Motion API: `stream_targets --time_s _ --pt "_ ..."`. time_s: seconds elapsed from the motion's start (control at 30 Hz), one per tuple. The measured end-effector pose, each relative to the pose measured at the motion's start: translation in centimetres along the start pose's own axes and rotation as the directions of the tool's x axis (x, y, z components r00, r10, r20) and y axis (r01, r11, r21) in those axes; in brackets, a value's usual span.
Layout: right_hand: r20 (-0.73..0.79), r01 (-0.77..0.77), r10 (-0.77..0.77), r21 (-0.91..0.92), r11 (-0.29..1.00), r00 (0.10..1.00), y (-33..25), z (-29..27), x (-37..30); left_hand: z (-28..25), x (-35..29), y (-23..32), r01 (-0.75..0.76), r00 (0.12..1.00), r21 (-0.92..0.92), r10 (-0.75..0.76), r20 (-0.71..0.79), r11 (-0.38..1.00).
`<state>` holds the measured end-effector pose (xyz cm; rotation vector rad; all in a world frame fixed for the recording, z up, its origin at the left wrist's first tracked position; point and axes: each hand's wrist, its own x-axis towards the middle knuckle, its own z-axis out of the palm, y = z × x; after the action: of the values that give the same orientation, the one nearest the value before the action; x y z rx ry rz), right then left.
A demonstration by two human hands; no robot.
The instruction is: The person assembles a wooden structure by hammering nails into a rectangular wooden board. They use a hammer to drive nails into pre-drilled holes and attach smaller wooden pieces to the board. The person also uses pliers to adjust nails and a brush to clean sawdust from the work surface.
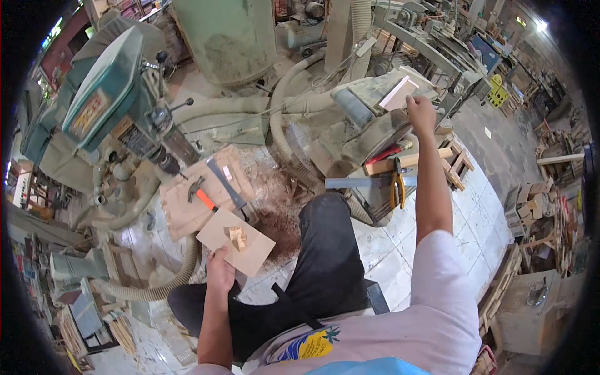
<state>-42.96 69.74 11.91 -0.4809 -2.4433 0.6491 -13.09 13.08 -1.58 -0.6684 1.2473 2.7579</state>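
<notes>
The person's left hand (220, 269) grips the near edge of a flat square board (255, 253), held level with the left knee; small wooden blocks (237, 238) sit on its middle. The right hand (422, 114), arm outstretched, is at a pale rectangular piece (399, 94) atop a dusty machine; whether it pinches it, I cannot tell. An orange-handled claw hammer (205, 199) lies beyond the board, yellow-handled pliers (398, 187) below the right hand. Far right, wooden offcuts (532, 205) are heaped.
</notes>
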Motion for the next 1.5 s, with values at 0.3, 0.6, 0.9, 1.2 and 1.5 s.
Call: stream_targets --time_s 0.3,0.6,0.9,1.2,1.5 --pt "0.434 -0.242 0.294 -0.172 0.955 0.851 10.8 10.6 12.2 19.0 12.9 5.7 -0.081 0.949 0.149 0.030 0.315 0.986" --pt "0.583 -0.663 0.320 0.623 0.414 0.747 8.8 4.8 10.1 39.5 26.9 -3.4 0.008 0.920 0.224 -0.095 0.380 0.975" --pt "0.452 -0.455 0.114 0.783 0.424 0.884 5.6 -4.9 7.0 49.2 31.2 -14.4 0.001 0.891 0.617 -0.281 0.357 0.787" --pt "0.499 -0.303 -0.158 0.716 0.629 0.852 -6.7 -7.0 -3.9 40.0 19.6 -1.6 0.029 0.669 0.506 -0.393 0.631 0.862" --pt "0.441 0.051 -0.543 0.741 0.669 0.715 -18.5 -0.1 -22.6 30.4 12.0 7.5 -0.619 0.696 0.198 0.413 0.587 0.760"
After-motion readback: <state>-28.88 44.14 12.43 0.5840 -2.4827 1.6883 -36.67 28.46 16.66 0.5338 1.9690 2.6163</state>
